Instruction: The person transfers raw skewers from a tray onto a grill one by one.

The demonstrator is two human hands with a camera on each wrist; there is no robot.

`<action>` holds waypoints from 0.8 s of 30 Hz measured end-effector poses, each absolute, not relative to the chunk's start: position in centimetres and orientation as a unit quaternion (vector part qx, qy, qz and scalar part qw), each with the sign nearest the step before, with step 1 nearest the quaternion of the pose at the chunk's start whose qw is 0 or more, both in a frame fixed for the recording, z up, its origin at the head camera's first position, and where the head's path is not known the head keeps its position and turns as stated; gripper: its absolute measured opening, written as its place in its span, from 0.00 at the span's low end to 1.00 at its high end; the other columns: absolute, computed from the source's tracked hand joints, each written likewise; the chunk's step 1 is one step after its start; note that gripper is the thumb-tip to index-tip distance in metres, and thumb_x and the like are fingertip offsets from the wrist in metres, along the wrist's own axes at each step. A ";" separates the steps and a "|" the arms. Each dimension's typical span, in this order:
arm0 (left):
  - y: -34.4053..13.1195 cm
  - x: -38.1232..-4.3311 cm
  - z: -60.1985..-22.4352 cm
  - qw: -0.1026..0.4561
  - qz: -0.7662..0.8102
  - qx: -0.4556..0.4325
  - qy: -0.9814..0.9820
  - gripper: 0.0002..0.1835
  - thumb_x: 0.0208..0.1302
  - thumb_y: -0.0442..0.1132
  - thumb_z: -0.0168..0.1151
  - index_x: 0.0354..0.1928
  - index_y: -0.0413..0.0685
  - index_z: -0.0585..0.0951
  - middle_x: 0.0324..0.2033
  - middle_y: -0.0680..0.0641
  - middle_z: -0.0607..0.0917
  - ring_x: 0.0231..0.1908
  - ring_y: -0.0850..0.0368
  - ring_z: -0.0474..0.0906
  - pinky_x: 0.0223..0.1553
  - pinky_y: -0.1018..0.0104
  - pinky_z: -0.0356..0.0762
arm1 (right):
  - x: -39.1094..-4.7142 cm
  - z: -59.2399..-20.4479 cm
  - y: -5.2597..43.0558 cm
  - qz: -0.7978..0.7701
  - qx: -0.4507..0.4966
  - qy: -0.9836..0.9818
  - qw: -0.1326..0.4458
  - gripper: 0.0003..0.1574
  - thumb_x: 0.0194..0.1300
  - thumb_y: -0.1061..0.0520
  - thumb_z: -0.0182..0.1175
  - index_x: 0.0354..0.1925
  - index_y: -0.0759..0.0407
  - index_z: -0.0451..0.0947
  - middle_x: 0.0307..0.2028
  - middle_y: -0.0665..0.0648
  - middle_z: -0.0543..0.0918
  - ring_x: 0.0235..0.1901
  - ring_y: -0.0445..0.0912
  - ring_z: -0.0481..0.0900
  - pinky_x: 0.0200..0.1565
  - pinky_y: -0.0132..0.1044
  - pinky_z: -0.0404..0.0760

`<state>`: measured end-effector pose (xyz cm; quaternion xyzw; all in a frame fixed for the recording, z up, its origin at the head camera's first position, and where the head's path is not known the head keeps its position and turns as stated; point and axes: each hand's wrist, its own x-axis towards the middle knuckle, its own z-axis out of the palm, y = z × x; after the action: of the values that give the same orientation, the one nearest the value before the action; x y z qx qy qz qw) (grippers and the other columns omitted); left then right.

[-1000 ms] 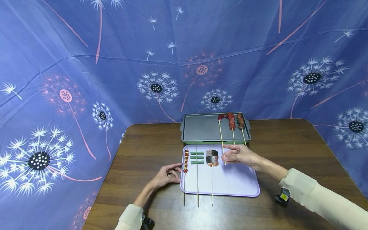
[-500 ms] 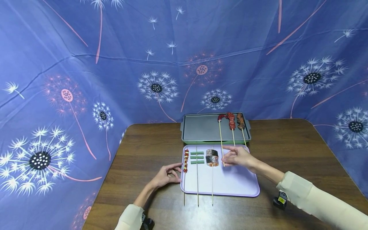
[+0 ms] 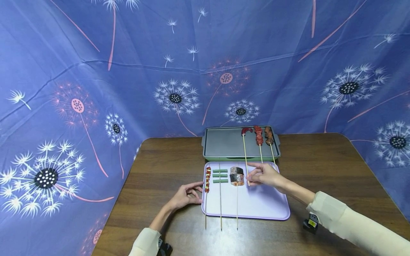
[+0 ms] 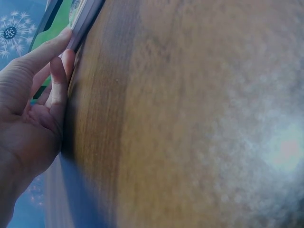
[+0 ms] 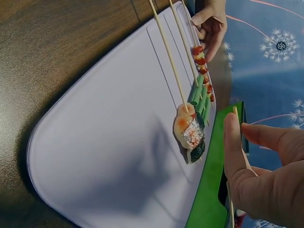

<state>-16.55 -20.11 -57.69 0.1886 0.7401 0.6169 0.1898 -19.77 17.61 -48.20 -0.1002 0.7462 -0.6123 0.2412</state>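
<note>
My right hand (image 3: 265, 174) pinches the wooden stick of a skewer with a curved dark red piece (image 3: 246, 131) at its tip. That piece is over the right half of the grey griddle (image 3: 222, 142). In the right wrist view, the stick passes between thumb and fingers. My left hand (image 3: 185, 195) touches the left edge of the pale purple tray (image 3: 262, 204) with its fingertips. On the tray lie a skewer of red and yellow pieces (image 3: 207, 180), a skewer of green stalks (image 3: 220, 176) and a fish skewer (image 3: 237, 176) with dark skin.
A red meat skewer (image 3: 258, 135) and a brown meat skewer (image 3: 269, 136) lie on the griddle's right side, their sticks reaching over the tray. The wooden table (image 3: 320, 160) surrounds both. Behind hangs a blue cloth (image 3: 134, 92) with dandelion prints.
The curved red piece has shifted slightly left, leaving a gap from the red meat skewer. My right hand has moved a little down and left with its stick. The left hand stays put.
</note>
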 end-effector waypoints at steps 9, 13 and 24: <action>-20.2 -16.4 -57.6 0.187 0.618 0.195 0.738 0.39 0.55 0.22 0.73 0.70 0.30 0.69 0.52 0.21 0.79 0.34 0.70 0.83 0.38 0.75 0.85 | -18.7 -47.6 19.3 -0.617 -0.151 0.734 0.241 0.42 0.69 0.72 0.56 0.72 0.87 0.47 0.44 0.78 0.85 0.37 0.46 0.90 0.43 0.41 0.90; -20.2 -16.5 -57.5 0.187 0.619 0.193 0.738 0.39 0.55 0.22 0.72 0.70 0.30 0.69 0.52 0.21 0.79 0.34 0.69 0.83 0.38 0.75 0.85 | -18.2 -47.4 20.9 -0.640 -0.184 0.707 0.240 0.42 0.71 0.70 0.58 0.71 0.87 0.47 0.42 0.64 0.90 0.39 0.44 0.91 0.45 0.43 0.89; -20.2 -16.6 -57.8 0.187 0.618 0.198 0.737 0.39 0.55 0.23 0.73 0.71 0.30 0.69 0.52 0.22 0.79 0.34 0.68 0.83 0.38 0.75 0.85 | -16.0 -48.9 27.6 -0.656 -0.281 0.671 0.199 0.39 0.70 0.75 0.56 0.66 0.37 0.74 0.46 0.49 0.90 0.45 0.41 0.89 0.43 0.45 0.90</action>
<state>-16.61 -20.20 -57.76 0.1979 0.7374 0.6180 0.1875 -15.96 27.61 -48.92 -0.2807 0.6712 -0.6565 0.1994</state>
